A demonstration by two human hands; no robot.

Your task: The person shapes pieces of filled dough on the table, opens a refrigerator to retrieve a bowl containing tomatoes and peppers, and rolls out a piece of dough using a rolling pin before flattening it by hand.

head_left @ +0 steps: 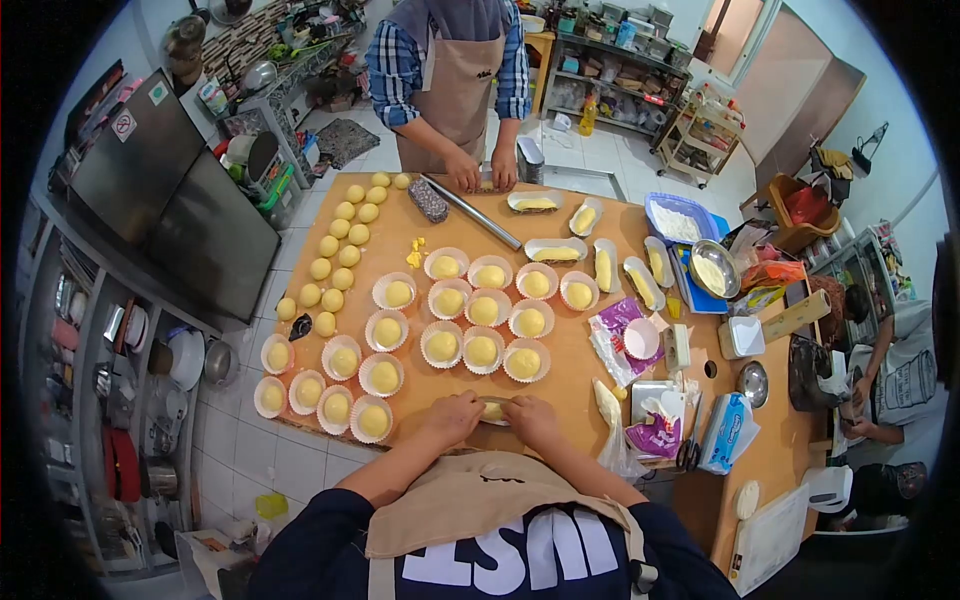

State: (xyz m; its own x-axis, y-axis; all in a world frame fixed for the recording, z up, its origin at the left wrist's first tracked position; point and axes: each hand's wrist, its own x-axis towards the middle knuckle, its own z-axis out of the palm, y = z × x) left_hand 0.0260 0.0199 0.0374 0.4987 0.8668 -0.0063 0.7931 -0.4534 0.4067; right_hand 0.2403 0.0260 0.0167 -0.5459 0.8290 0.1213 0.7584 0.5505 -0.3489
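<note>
A tan tabletop carries plain yellow dough balls in a staggered band along its left side. Across the middle and near left, more balls sit in round pleated paper cups. Toward the far edge, a metal rod lies diagonally beside a dark speckled bundle; to its right are oval paper cups with yellow filling. The right side holds a blue tray of white powder, purple-and-white packaging, scissors and a blue-and-white packet.
</note>
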